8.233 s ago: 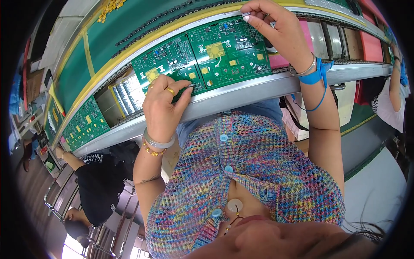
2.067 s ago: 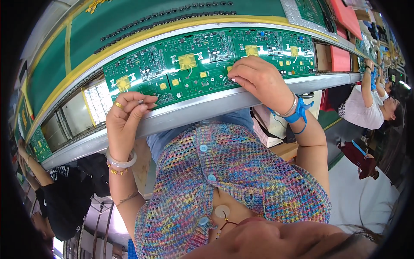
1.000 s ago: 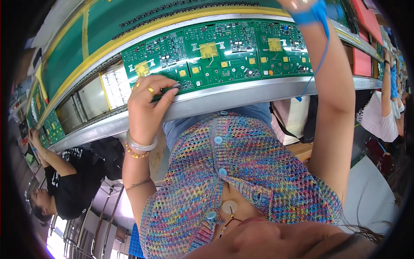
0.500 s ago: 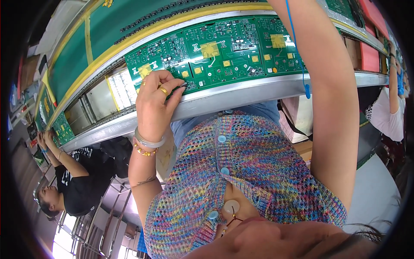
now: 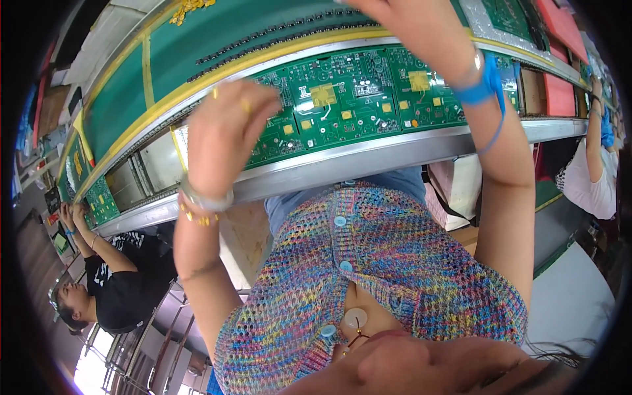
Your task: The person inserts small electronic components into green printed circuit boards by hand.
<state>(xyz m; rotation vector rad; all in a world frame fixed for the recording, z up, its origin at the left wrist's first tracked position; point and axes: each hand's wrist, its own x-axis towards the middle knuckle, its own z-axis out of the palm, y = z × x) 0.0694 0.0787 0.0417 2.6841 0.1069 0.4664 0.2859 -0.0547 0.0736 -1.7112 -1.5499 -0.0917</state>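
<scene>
A long green circuit board panel [image 5: 359, 118] with yellow square patches and small soldered parts lies along the metal rail in front of me. Over its left end hovers my left hand [image 5: 227, 135], blurred by motion, with rings and bracelets; whether its bent fingers hold anything is unclear. My right hand [image 5: 428, 36], with a blue wrist strap [image 5: 484, 89], reaches across the board toward the far side. Its fingertips are at the upper picture edge and mostly cut off. Nearby, rows of small black components [image 5: 283, 43] lie on the green mat [image 5: 178, 72].
A silver rail [image 5: 342, 158] runs along my near side. Small yellow parts [image 5: 191, 10] are heaped at the far left. A yellow-handled tool [image 5: 84, 141] lies beyond the rail. Pink-red blocks [image 5: 563, 43] stand at right. One co-worker [image 5: 125, 276] works at left, another [image 5: 596, 164] at right.
My left hand has lifted from the board's near edge and moved left and away from me. My right hand has come lower into view, its wrist strap now showing. The view has shifted slightly.
</scene>
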